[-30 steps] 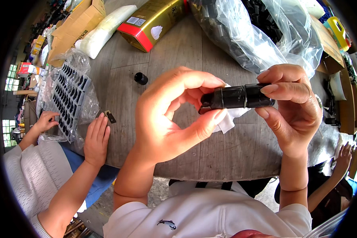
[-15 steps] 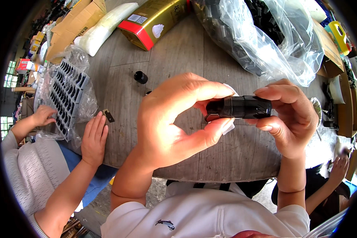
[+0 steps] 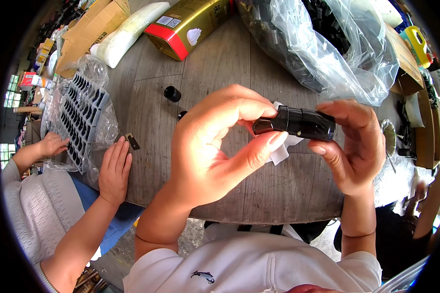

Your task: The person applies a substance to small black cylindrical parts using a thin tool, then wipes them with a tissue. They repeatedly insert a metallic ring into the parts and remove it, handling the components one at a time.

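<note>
Between my two hands is a glossy black cylindrical plastic part [image 3: 300, 123], held roughly level above the table. The thumb and forefinger of my left hand [image 3: 212, 141] close on its narrower left end. My right hand [image 3: 354, 141] pinches the wider right end between thumb and fingers. A piece of white tissue [image 3: 280, 152] hangs below the part, partly hidden behind my left fingers. Beyond my left hand, a short black cylinder [image 3: 172, 94] sits on the table. A smaller black piece [image 3: 182, 115] is partly hidden by that hand.
A clear plastic bag [image 3: 322, 63] of black parts fills the far right. A gold and red tin [image 3: 181, 36] stands at the back. At left, a person's hand [image 3: 115, 171] rests near a dark flat piece [image 3: 132, 141] and a grey tray [image 3: 80, 122] of black parts.
The black part has tilted, its right end now slightly lower, and turned to show another side. More of the white tissue shows beneath it. The neighbour's hands have barely moved.
</note>
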Demonstrator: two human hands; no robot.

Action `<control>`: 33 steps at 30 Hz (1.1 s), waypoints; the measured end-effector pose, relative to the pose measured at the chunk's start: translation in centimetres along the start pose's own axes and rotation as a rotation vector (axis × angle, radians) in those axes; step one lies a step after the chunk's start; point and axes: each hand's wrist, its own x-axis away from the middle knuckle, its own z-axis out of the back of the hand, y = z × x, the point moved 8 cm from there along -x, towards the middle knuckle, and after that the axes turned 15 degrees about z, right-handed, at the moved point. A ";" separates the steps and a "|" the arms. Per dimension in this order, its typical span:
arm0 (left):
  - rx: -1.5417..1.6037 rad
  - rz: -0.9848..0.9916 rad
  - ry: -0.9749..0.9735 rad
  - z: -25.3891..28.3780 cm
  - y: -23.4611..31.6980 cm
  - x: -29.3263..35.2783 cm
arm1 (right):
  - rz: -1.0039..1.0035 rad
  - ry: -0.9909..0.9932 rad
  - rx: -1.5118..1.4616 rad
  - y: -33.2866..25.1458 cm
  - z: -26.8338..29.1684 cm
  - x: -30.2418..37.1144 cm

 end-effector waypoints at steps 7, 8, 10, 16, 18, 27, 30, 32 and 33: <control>-0.104 -0.076 0.031 -0.2 0.9 0.3 | 0.059 -0.028 0.206 -0.7 0.1 -0.7; -0.119 -0.088 0.032 -0.3 1.0 0.4 | 0.057 -0.056 0.215 -0.7 0.1 -0.6; -0.110 -0.081 0.020 -0.3 1.0 0.4 | 0.067 -0.096 0.206 -0.7 0.0 -0.5; -0.008 -0.010 0.039 -0.1 0.2 0.5 | 0.319 0.138 0.208 -0.9 0.0 -1.0; 0.009 0.010 0.038 -0.1 0.0 0.5 | 0.321 0.102 0.245 -1.1 -0.2 -0.9; -0.173 -0.137 0.042 -1.1 1.4 0.8 | -0.359 -0.040 0.016 1.4 -0.7 1.1; -0.147 -0.109 0.042 -1.0 1.2 0.8 | 0.021 0.148 -0.012 0.1 -0.4 -0.5; -0.117 -0.072 0.032 -0.8 1.0 0.7 | 0.153 0.139 0.051 -0.1 -0.5 -0.5; -0.108 -0.072 0.033 -0.8 1.0 0.7 | 0.219 0.137 0.084 -0.2 -0.5 -0.4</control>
